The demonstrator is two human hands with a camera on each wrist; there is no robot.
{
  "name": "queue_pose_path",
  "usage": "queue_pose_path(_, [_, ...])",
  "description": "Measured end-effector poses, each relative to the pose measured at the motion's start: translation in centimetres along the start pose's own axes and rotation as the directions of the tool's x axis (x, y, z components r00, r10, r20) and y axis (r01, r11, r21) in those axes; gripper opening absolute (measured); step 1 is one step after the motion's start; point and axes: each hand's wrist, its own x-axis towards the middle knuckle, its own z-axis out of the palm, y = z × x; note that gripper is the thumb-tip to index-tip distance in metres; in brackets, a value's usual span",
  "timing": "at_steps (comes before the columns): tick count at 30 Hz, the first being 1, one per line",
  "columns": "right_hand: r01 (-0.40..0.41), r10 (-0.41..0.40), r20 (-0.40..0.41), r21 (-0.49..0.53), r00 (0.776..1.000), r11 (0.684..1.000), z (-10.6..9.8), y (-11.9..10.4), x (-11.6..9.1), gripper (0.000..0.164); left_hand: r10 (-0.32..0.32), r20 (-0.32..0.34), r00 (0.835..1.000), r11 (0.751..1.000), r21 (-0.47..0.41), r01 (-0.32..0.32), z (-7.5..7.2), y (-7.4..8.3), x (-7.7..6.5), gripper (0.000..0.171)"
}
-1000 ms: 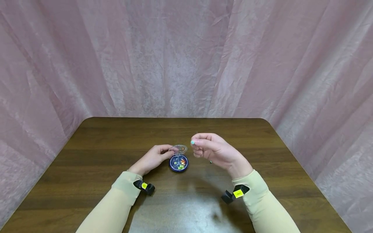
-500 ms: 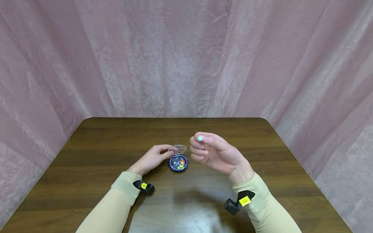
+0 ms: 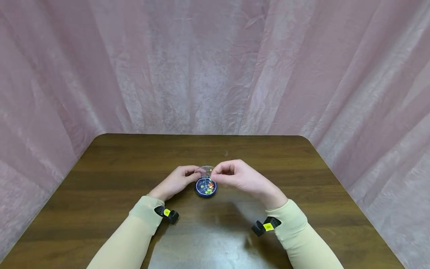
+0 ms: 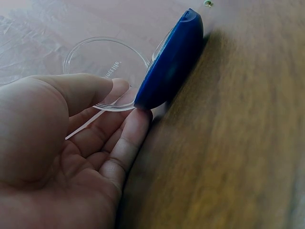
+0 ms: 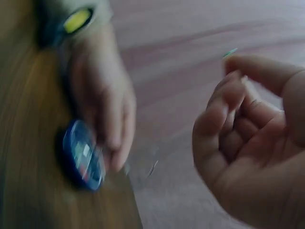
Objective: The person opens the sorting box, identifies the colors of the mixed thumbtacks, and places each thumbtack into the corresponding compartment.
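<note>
A round blue pill case (image 3: 206, 187) sits on the table with its clear hinged lid (image 4: 107, 52) raised. Red, yellow and green bits, too small to identify, lie in its divided compartments. My left hand (image 3: 178, 182) pinches the lid between thumb and fingers at the case's far left side. Just above the case's right rim is my right hand (image 3: 246, 181), thumb and index fingertips brought together. A small, thin mint-green disc (image 5: 230, 52) shows at its fingertip in the right wrist view; the fingers mostly hide it in the head view.
The brown wooden table (image 3: 134, 157) carries everything, with a pink curtain (image 3: 201, 74) behind its far edge. In the left wrist view a tiny green-and-white thing (image 4: 208, 4) shows beyond the case. Black cameras are strapped at both wrists.
My right hand first turned, showing the mint-green disc at its fingertip, then moved left and down to the case with thumb and index closing. The left hand has stayed at the lid.
</note>
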Motion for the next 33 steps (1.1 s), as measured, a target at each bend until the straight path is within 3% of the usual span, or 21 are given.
queue_pose_path(1, [-0.018, 0.015, -0.021, -0.132, 1.000, 0.991, 0.2, 0.4, 0.2, 0.018, 0.011, 0.003, 1.000, 1.000, 0.000, -0.011, 0.1, 0.0, 0.1, 0.026])
queue_pose_path(3, [-0.044, 0.024, -0.058, -0.376, 0.998, 0.926, 0.7, 1.3, 0.7, 0.015, 0.019, 0.009, 1.000, 1.000, -0.002, -0.019, 0.2, -0.1, 0.2, 0.027])
queue_pose_path(6, [-0.058, -0.007, -0.098, -0.647, 0.995, 0.760, 1.4, 2.5, 1.4, 0.009, 0.022, 0.014, 1.000, 1.000, -0.006, -0.022, 0.3, -0.2, 0.3, 0.028])
queue_pose_path(9, [-0.058, -0.074, -0.128, -0.798, 0.989, 0.600, 1.9, 3.4, 2.3, 0.008, 0.025, 0.012, 1.000, 0.999, -0.021, -0.025, 0.4, -0.3, 0.4, 0.026])
queue_pose_path(12, [-0.043, -0.133, -0.129, -0.856, 0.983, 0.515, 2.2, 3.9, 3.0, 0.009, 0.033, 0.010, 0.999, 0.999, -0.031, -0.032, 0.6, -0.4, 0.4, 0.024])
queue_pose_path(24, [-0.001, -0.257, -0.098, -0.936, 0.962, 0.352, 3.3, 5.7, 4.5, 0.010, 0.029, 0.009, 1.000, 0.999, -0.046, -0.028, 0.9, -0.2, 0.6, 0.021])
queue_pose_path(27, [-0.003, -0.271, -0.096, -0.946, 0.958, 0.324, 3.6, 5.8, 4.5, 0.010, 0.026, 0.013, 1.000, 0.999, -0.046, -0.025, 0.8, -0.2, 0.6, 0.021])
queue_pose_path(33, [-0.006, -0.269, -0.091, -0.953, 0.959, 0.302, 3.7, 5.9, 4.7, 0.009, 0.026, 0.012, 1.000, 0.998, -0.054, -0.025, 0.8, -0.2, 0.5, 0.021])
